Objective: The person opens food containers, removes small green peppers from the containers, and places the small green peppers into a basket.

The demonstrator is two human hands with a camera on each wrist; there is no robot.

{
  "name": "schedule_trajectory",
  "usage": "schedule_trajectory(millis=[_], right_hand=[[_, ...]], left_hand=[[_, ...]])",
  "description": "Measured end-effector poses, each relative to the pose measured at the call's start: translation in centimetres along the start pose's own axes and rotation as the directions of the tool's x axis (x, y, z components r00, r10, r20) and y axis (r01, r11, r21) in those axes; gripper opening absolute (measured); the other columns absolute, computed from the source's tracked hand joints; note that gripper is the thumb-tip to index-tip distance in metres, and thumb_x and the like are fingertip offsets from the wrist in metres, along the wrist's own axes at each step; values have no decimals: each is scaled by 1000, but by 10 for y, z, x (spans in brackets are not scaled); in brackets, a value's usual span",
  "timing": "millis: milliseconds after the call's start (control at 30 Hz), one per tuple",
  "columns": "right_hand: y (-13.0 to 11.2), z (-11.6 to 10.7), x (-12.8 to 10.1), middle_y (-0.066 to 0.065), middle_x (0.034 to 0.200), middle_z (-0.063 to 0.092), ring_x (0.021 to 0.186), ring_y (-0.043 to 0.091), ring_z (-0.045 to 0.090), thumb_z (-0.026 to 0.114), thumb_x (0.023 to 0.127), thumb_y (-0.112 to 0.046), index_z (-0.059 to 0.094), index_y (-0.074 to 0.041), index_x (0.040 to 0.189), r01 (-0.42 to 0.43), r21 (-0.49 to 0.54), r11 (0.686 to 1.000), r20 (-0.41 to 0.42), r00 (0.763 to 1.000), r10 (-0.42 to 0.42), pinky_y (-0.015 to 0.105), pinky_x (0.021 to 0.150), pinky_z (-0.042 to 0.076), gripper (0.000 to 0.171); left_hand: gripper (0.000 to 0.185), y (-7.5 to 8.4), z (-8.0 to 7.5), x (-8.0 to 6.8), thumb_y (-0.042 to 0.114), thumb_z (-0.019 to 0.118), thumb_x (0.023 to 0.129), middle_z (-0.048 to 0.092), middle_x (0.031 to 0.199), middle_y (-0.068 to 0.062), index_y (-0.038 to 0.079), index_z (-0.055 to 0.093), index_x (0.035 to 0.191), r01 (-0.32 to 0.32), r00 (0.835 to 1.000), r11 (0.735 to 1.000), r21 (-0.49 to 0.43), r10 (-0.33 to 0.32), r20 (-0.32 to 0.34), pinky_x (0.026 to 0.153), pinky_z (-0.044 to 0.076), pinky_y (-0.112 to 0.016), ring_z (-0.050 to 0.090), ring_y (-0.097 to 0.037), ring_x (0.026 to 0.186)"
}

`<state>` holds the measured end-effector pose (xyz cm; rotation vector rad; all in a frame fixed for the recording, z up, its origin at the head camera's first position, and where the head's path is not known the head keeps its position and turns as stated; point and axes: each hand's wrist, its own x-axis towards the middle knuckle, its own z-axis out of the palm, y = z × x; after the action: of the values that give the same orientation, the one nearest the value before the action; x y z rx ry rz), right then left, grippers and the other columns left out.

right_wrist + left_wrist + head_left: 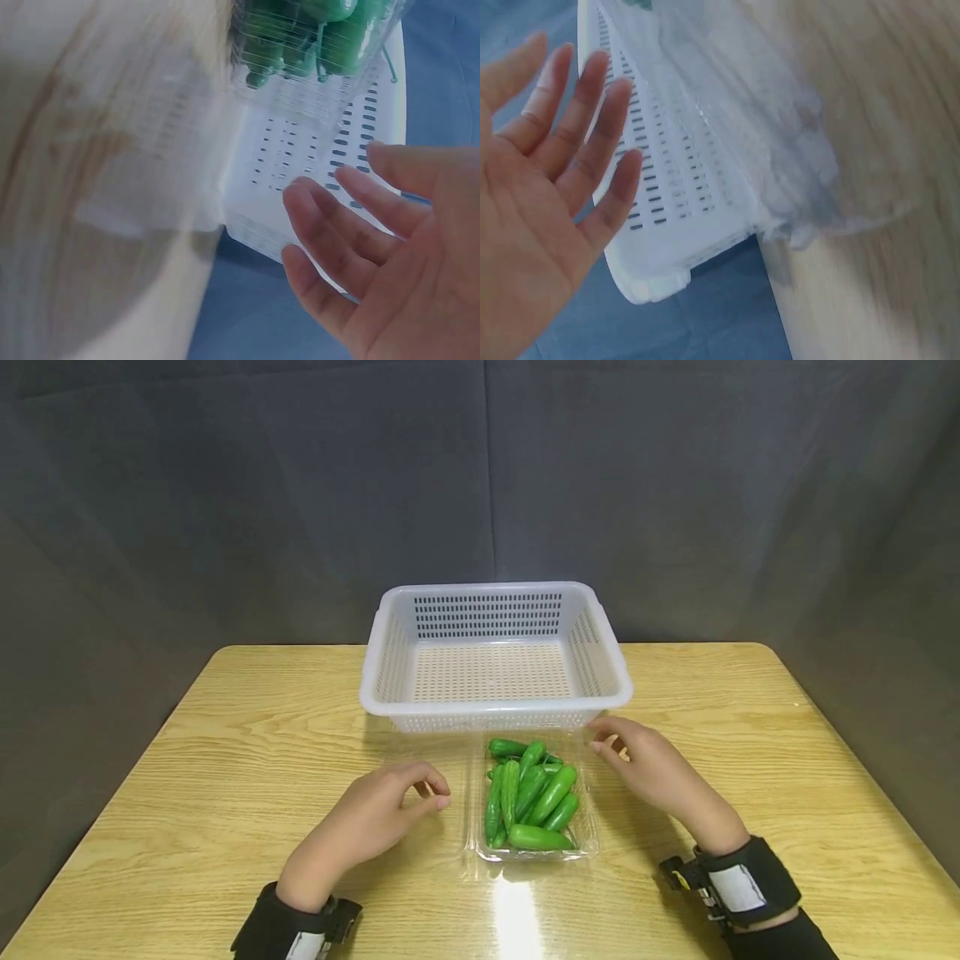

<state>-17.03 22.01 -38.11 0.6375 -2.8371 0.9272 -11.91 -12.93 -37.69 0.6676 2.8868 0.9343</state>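
While peppers (534, 793) sit in clear tray (588, 852), left hand (375, 818), right hand (652, 768) flank it, fingers relaxed, holding nothing.

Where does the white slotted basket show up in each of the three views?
Head: the white basket stands at centre, behind the clear tray of green peppers.
Left wrist: the basket's slotted wall runs down from the top, right of the left hand.
Right wrist: its wall lies at centre, below the tray, above the right hand.
Shared landmark: the wooden table.
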Motion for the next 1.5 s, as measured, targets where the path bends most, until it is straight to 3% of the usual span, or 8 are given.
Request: schedule_trajectory(millis=[233, 433, 567, 700, 933, 1167, 1500], right_hand=[[-12, -10, -5, 9, 107, 69, 86, 23, 62, 61, 99, -17, 67, -2, 118, -16, -177, 984, -11, 1000, 14, 41, 71, 53, 24], [-23, -19, -9, 8, 97, 68, 83, 23, 64, 62, 99, -17, 68, -3, 115, -10, -248, 969, -31, 1000, 3, 42, 68, 54, 22], [-31, -23, -10, 6, 97, 69, 85, 23, 66, 63, 98, -17, 68, -5, 113, 25, -245, 969, -26, 999, -32, 43, 70, 55, 20], [-40, -23, -12, 5, 98, 70, 87, 23, 67, 64, 98, -17, 67, -5, 113, 63, -222, 973, -17, 998, -68, 44, 73, 56, 20], [-50, -19, -15, 5, 102, 71, 88, 20, 67, 65, 97, -17, 65, -6, 120, 133, -192, 972, 9, 991, -133, 42, 75, 57, 25], [-59, -16, -19, 2, 104, 70, 88, 17, 66, 68, 95, -16, 68, -9, 114, 183, -170, 968, 42, 983, -178, 39, 77, 56, 21], [-71, -3, -21, 5, 105, 70, 91, 20, 67, 71, 92, -13, 69, -5, 113, 272, -187, 944, 95, 961, -259, 39, 80, 56, 22]], left_hand=[[15, 6, 7, 2, 38, 74, 88, 64, 93, 20, 27, 69, 97, -54, 998, 998, -30, 56, 38, 79, 50, -32, 59, -4, 89], [33, 7, 10, 1, 45, 80, 79, 66, 93, 16, 24, 69, 102, -89, 992, 996, -28, 91, 86, 77, 51, -30, 61, -6, 86], [41, 8, 12, 1, 44, 82, 77, 66, 99, 11, 21, 68, 108, -99, 992, 995, 15, 98, 81, 79, 51, -32, 62, -10, 90], [50, 9, 14, 1, 44, 83, 75, 63, 115, 7, 20, 66, 115, -103, 993, 993, 57, 99, 59, 90, 52, -40, 61, -16, 105], [66, 10, 16, 2, 49, 83, 73, 51, 144, 0, 20, 64, 128, -98, 994, 991, 87, 95, 46, 106, 40, -56, 49, -27, 130], [78, 10, 18, 4, 54, 80, 74, 45, 152, -2, 19, 57, 140, -104, 993, 988, 113, 98, 58, 109, 36, -57, 45, -29, 135], [80, 9, 19, 3, 56, 78, 76, 44, 152, -4, 16, 55, 142, -103, 993, 986, 129, 94, 75, 109, 35, -58, 43, -30, 137]])
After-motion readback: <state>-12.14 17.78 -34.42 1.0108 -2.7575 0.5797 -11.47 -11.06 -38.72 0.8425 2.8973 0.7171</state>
